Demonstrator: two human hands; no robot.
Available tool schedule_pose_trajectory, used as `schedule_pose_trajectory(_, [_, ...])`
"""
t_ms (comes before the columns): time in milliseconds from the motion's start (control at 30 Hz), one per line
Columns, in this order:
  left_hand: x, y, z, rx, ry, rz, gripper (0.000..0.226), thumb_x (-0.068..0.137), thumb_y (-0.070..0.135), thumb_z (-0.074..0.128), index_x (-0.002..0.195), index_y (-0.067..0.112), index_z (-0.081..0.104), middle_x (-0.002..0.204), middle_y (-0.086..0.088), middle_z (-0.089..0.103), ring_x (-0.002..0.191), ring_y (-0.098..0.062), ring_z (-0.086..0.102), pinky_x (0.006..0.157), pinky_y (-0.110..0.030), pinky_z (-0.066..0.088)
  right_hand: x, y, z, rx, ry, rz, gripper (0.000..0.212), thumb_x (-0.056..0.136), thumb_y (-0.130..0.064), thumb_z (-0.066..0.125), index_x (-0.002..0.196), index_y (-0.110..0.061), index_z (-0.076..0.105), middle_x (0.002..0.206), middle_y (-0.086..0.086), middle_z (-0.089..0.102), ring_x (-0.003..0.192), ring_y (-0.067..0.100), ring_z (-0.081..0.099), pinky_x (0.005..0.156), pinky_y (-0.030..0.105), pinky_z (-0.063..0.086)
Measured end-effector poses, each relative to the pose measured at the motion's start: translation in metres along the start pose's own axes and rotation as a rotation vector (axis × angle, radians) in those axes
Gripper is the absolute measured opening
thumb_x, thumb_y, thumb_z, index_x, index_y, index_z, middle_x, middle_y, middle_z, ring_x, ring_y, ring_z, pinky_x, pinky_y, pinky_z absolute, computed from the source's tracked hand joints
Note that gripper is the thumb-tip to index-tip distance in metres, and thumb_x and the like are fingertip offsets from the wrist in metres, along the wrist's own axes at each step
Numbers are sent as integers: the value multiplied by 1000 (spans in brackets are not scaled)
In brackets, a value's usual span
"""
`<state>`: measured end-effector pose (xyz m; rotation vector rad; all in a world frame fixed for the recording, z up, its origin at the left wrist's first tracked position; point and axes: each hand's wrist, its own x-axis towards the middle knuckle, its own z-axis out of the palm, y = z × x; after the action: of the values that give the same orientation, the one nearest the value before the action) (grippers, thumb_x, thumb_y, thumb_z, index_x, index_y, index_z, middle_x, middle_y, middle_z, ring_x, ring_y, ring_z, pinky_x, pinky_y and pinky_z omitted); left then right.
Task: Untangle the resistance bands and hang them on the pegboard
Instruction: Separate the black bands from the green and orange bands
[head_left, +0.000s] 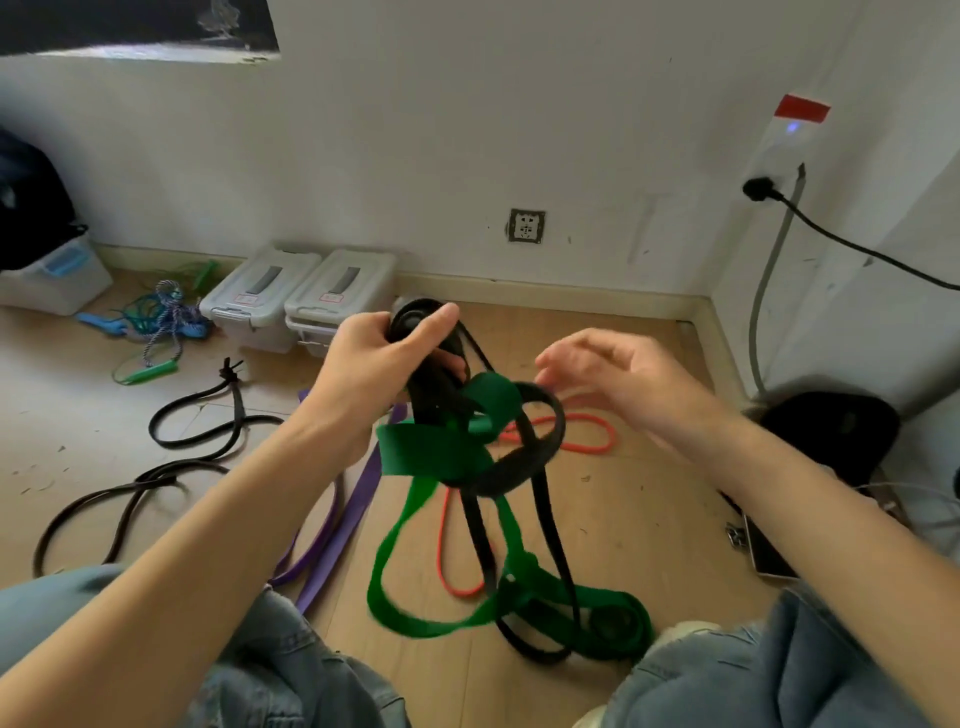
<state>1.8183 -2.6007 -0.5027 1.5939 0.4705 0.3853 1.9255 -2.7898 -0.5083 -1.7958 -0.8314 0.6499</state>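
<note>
Two hands raised: left hand (387, 353) grips the black handle (415, 319); right hand (608, 374) hovers, fingers loosely spread.

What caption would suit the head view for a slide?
Left hand grips a black foam handle, lifting tangled flat green and black resistance bands; right hand hovers open.

2 lidded plastic bins (298, 291) sit on wood floor (639, 499) against white wall (467, 130), w/ wall socket (526, 226) up-right of bins, skipping ropes (156, 322) left of bins.
</note>
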Motion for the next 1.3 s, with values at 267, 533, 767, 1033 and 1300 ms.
schedule_pose_trajectory(267, [12,5,-10,-401,12,-229,39,88,39,56,100,2,59,87,-18,73,78,-24,72,60,-27,57,1,14,32,66,-131,1,45,75,-20,75,114,-32,56,105,-17,67,98,-4,61,74,12,51])
schedule_pose_trajectory(533, [1,-5,-9,829,-257,-46,102,61,60,70,143,20,24,143,-5,38,122,-14,44,97,-29,41,1,6,3,243,67,85,45,71,-9,76,108,-26,56,107,6,63,98,21,65,76,33,58])
schedule_pose_trajectory(767, [-15,-26,35,798,-327,424,59,75,30,74,126,13,51,135,-2,39,121,-14,41,100,-28,44,-3,0,2,441,-44,58,54,64,-17,74,114,-27,58,98,7,72,93,26,69,74,33,58])
schedule_pose_trajectory(1033, [0,18,-15,-2,-197,152,25,71,20,70,95,13,69,90,3,74,80,-7,70,64,-16,54,0,4,-20,-222,38,124,29,80,-7,68,99,-28,66,98,-8,68,89,4,63,78,17,47])
schedule_pose_trajectory(1300, [-8,26,3,-223,-386,219,29,73,4,66,100,16,69,116,3,67,104,-12,64,80,-18,50,-1,13,1,-773,-165,304,56,74,-51,69,125,-32,54,154,10,16,142,29,4,111,53,13])
